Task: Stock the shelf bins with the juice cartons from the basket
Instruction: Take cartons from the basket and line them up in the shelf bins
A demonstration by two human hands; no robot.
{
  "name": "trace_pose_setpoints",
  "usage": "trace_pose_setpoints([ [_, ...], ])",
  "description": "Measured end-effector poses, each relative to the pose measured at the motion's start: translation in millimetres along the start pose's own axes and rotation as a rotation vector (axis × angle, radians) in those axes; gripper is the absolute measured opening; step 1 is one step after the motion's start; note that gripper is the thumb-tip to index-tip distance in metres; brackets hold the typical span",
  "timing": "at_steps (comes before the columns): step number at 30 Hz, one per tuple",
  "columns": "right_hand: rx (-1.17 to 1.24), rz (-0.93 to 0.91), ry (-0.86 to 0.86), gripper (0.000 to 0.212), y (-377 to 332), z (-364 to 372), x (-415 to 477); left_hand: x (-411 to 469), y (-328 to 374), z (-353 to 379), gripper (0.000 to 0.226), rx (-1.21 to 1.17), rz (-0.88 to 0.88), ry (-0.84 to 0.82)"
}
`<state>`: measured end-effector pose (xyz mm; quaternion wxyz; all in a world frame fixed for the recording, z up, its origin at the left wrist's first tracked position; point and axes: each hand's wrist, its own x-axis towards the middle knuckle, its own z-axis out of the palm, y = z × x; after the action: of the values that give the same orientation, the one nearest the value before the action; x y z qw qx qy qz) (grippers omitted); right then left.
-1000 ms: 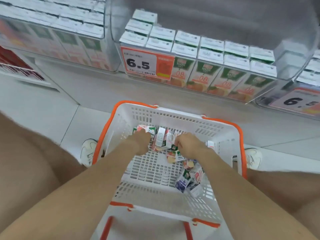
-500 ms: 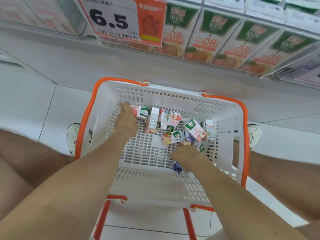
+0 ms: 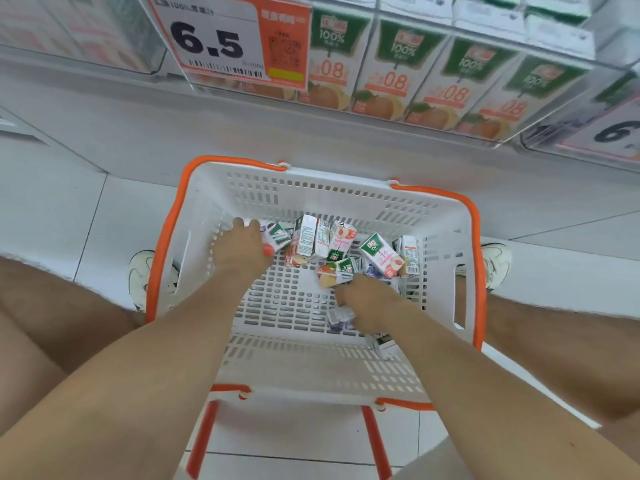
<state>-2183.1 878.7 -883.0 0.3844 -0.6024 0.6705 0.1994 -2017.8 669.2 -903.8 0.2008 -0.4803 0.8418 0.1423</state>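
A white basket (image 3: 346,199) with an orange rim stands on the floor between my feet. Several small juice cartons (image 3: 379,254) lie jumbled along its far side. My left hand (image 3: 242,249) grips a green-and-white carton (image 3: 275,233) at the far left of the pile. My right hand (image 3: 367,299) reaches down with its fingers curled round a purple carton (image 3: 339,318) near the basket's middle. A peach carton (image 3: 334,273) lies just beyond its fingertips. Above, the clear shelf bin (image 3: 540,46) holds a row of large green-topped juice cartons (image 3: 391,71).
A price tag (image 3: 225,39) reading 6.5 hangs on the bin's front, with a second tag (image 3: 613,133) at the far right. My shoes (image 3: 142,275) flank the basket on white floor tiles. The basket's orange handles (image 3: 204,434) lie folded toward me.
The view tipped down and closer to the basket. My right hand drew back from the pile's middle toward me and settled on the purple carton. My left hand stays on the far-left carton.
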Motion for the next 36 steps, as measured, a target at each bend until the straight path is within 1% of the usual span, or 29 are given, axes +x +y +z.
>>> trace_pose_setpoints([
  [2,0.205,0.029,0.078,0.044,-1,-15,-1,-3,-1,-5,0.05,-0.123,-0.006,-0.132],
  [4,0.365,0.032,0.172,0.04,-5,-32,-4,-9,-3,-15,0.051,-0.378,-0.11,-0.294],
  [6,0.471,0.038,0.25,0.041,-9,-51,-12,-19,-8,-28,0.045,-0.633,-0.203,-0.436],
  [8,0.567,0.064,0.324,0.039,-12,-67,-21,-32,-16,-44,0.047,-0.78,-0.211,-0.56],
  [11,0.617,0.074,0.444,0.041,-15,-95,-44,-51,-26,-76,0.068,-1.009,-0.155,-0.738],
  [12,0.609,0.061,0.473,0.042,-16,-105,-53,-58,-25,-90,0.067,-1.045,-0.11,-0.783],
  [14,0.61,0.023,0.516,0.044,-17,-127,-76,-75,-21,-118,0.049,-1.073,0.019,-0.829],
  [16,0.591,0.004,0.527,0.054,-19,-149,-101,-93,-15,-144,0.04,-1.125,0.12,-0.841],
  [18,0.541,0.009,0.528,0.062,-23,-171,-127,-108,-12,-164,0.041,-1.23,0.167,-0.825],
  [20,0.505,-0.018,0.555,0.058,-26,-192,-153,-123,-5,-185,0.043,-1.305,0.221,-0.786],
  [22,0.506,-0.055,0.611,0.055,-29,-209,-181,-135,6,-204,0.055,-1.336,0.285,-0.723],
  [24,0.545,-0.084,0.706,0.052,-30,-220,-207,-146,21,-221,0.066,-1.305,0.328,-0.628],
  [25,0.592,-0.101,0.741,0.048,-30,-223,-217,-150,28,-228,0.063,-1.283,0.352,-0.562],
  [27,0.686,-0.125,0.79,0.039,-25,-227,-231,-161,42,-243,0.04,-1.252,0.406,-0.428],
  [29,0.693,-0.12,0.834,0.034,-21,-232,-241,-172,51,-258,0.027,-1.169,0.499,-0.301],
  [32,0.618,-0.084,0.948,0.028,-21,-241,-254,-179,59,-280,0.027,-0.99,0.64,-0.055],
  [34,0.604,-0.026,1.03,0.027,-21,-248,-263,-181,66,-293,0.032,-0.96,0.701,0.025],
  [36,0.632,0.028,1.111,0.026,-19,-255,-274,-182,78,-307,0.038,-0.986,0.735,0.08],
])
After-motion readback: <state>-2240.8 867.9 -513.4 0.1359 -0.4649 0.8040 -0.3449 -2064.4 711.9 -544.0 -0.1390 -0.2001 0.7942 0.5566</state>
